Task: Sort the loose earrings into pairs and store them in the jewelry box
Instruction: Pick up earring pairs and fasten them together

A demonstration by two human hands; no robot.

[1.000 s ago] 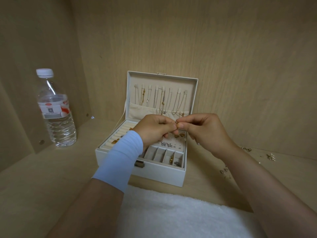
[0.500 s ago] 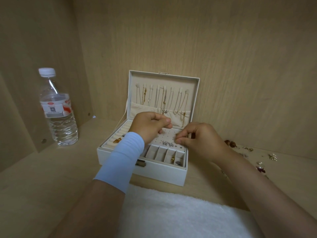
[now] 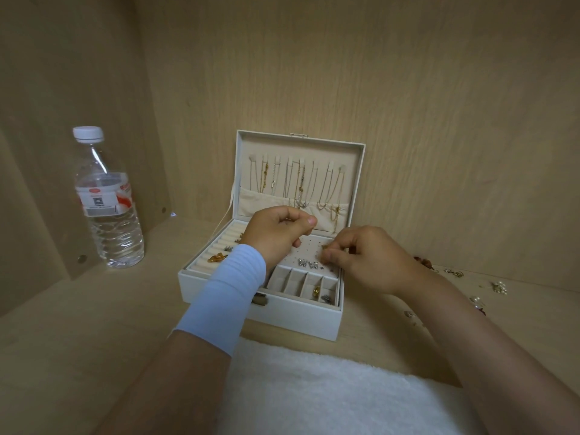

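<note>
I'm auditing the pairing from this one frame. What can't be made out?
Head view only.
Gold piece pinched by right hand: tiny, fingertips mostly cover it.
Anything inside left hand: curled fingers hide it.
Loose earrings on shelf: too small, blurred to match.

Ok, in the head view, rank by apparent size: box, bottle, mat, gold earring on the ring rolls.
1. box and mat: about alike; the mat is nearer and cut off, so unranked
2. bottle
3. gold earring

Matt wood shelf (image 3: 94, 324); clear glossy plastic bottle (image 3: 108, 211).
</note>
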